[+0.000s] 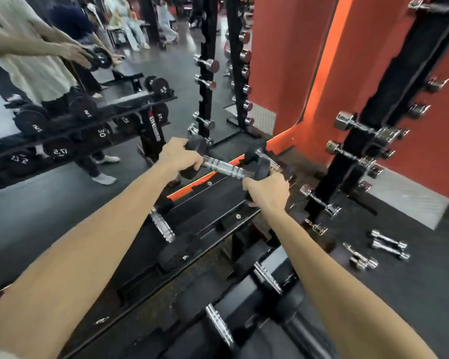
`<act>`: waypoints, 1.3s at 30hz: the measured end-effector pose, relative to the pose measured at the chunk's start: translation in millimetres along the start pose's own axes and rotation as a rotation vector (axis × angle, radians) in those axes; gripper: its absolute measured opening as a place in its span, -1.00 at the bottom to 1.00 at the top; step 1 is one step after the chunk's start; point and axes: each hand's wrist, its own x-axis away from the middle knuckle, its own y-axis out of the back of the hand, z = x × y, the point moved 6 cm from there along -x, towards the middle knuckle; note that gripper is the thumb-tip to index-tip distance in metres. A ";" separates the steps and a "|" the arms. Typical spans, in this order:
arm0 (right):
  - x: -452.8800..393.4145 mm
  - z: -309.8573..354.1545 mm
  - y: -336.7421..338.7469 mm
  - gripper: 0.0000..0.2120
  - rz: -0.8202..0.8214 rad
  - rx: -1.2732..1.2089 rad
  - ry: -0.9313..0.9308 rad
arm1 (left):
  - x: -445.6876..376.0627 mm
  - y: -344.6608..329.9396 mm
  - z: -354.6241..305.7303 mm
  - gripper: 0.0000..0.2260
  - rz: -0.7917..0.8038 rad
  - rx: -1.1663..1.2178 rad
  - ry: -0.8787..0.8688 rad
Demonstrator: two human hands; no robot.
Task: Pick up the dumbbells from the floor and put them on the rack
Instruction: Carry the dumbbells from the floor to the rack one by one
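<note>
Head view: both hands hold one black dumbbell (222, 165) up over the top shelf of the rack (218, 203). Left hand (178, 156) curls round its left end. Right hand (267, 190) curls round its right end. A second dumbbell (263, 155) sits just behind it. Another dumbbell (166, 237) lies on the shelf below the arms. Small shiny dumbbells (381, 248) lie on the floor to the right, near a tall black stand (358, 141) by the red wall (296, 60).

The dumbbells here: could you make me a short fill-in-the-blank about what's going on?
1. The left hand grips the black dumbbell by its ___ end.
2. The chrome dumbbells at right lie on the ___.
3. The wall behind the rack is ___.

Missing: weight; floor; red
</note>
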 end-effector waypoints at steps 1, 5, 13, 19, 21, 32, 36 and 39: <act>-2.1 -1.3 -10.6 -0.79 -0.005 0.008 -0.031 | -17.2 -3.5 5.4 -0.65 0.042 -0.036 -0.010; -15.2 -17.5 -54.4 -0.81 -0.029 0.066 -0.147 | -71.4 -18.2 23.5 -0.76 0.190 -0.163 -0.039; -30.2 -67.6 -111.6 -0.78 -0.030 0.156 -0.298 | -146.2 -75.6 76.6 -0.76 0.390 -0.235 -0.037; -35.4 -102.3 -127.5 -0.66 -0.005 0.188 -0.341 | -160.8 -106.8 96.6 -0.41 0.427 -0.289 -0.081; -38.3 -110.8 -128.3 -0.66 0.000 0.185 -0.360 | -160.1 -112.4 91.8 -0.28 0.440 -0.314 -0.160; -33.5 -104.3 -97.3 -0.82 0.102 0.123 -0.252 | -129.2 -128.4 64.9 -0.42 0.430 -0.578 -0.226; -14.0 -96.7 -72.1 -0.46 0.088 0.043 -0.165 | -94.3 -123.8 43.8 -0.40 0.474 -0.576 -0.239; 8.1 -94.7 -39.4 -0.51 0.018 -0.024 -0.131 | -50.5 -117.4 33.2 -0.48 0.476 -0.365 -0.204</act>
